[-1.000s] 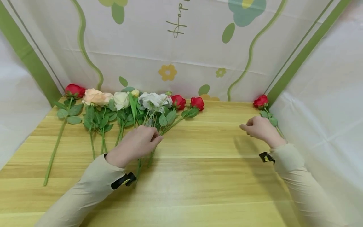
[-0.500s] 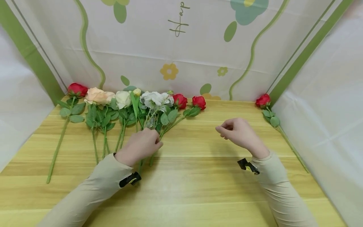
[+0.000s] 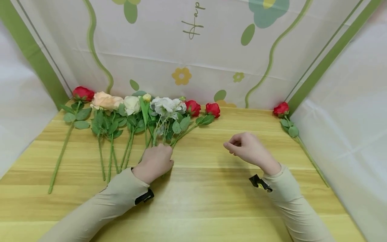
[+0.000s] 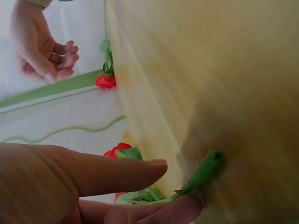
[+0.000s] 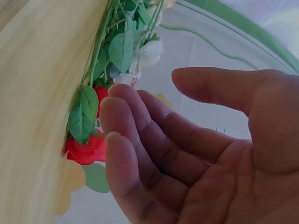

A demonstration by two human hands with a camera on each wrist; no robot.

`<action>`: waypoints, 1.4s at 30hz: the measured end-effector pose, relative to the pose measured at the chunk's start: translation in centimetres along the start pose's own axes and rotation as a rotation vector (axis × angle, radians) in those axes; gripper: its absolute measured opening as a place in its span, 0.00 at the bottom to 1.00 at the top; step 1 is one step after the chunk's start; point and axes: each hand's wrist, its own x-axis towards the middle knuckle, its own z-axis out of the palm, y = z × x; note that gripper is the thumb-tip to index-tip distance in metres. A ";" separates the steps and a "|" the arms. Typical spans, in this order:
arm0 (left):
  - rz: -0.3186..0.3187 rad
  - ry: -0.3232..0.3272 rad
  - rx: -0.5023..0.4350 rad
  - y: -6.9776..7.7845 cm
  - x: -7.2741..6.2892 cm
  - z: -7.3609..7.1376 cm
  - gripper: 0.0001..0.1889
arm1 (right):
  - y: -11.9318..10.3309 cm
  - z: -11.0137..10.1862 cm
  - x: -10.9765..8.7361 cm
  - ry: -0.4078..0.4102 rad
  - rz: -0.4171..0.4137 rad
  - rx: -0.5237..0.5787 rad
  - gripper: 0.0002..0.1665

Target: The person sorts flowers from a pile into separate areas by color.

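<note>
In the head view my left hand (image 3: pixel 155 163) is low over the lower stems of the middle flowers and hides part of them. Its thumb and fingers are apart in the left wrist view, with a green stem's cut end (image 4: pixel 204 172) right at the fingertips. Above that hand lie a white flower (image 3: pixel 167 107) and two red roses, one (image 3: pixel 192 108) beside it and another (image 3: pixel 213 110) further right. My right hand (image 3: pixel 249 149) hovers over the table to the right, fingers loosely bent, nothing between them.
Along the back of the wooden table (image 3: pixel 196 201) lie a red rose (image 3: pixel 83 93), peach flowers (image 3: pixel 105 101), a cream rose (image 3: pixel 132 105) and a yellow bud (image 3: pixel 146 97). A single red rose (image 3: pixel 281 109) lies by the right edge. A printed cloth (image 3: pixel 151 43) rises behind.
My right hand has moved left, away from the single rose at the right edge. My left hand has come a little lower and right over the stems. The flowers lie as before.
</note>
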 end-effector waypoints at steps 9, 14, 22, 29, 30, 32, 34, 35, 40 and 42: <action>-0.028 -0.037 -0.025 0.2 0.2 0.0 0.18 | -0.2 0.3 -0.1 -0.019 -0.027 0.010 0.13; -0.076 -0.107 -0.097 -0.2 0.3 -0.5 0.18 | -0.3 0.4 -0.1 -0.038 -0.032 0.023 0.12; -0.078 -0.141 -0.212 -1.5 0.5 -1.6 0.21 | -0.3 0.7 0.0 -0.040 -0.041 0.025 0.12; -0.019 -0.174 -0.299 -1.9 0.7 -2.7 0.24 | -0.3 1.0 0.1 -0.038 -0.035 0.053 0.13; -0.014 -0.174 -0.313 -2.0 0.7 -2.8 0.24 | -0.3 1.1 0.2 -0.039 -0.034 0.060 0.13; -0.007 -0.177 -0.355 -1.9 0.6 -3.1 0.26 | -0.4 1.3 0.3 -0.040 -0.034 0.076 0.14; 0.000 -0.175 -0.407 -1.8 0.6 -3.3 0.25 | -0.4 1.5 0.3 -0.033 -0.035 0.090 0.14; 0.004 -0.169 -0.435 -1.7 0.6 -3.4 0.23 | -0.4 1.6 0.3 -0.027 -0.034 0.101 0.13; 0.023 -0.092 -0.597 -0.9 0.6 -3.6 0.07 | -0.9 2.0 0.1 0.012 -0.017 0.192 0.14; 0.042 -0.044 -0.657 -0.4 0.6 -3.6 0.07 | -1.2 2.1 0.0 0.019 -0.008 0.248 0.16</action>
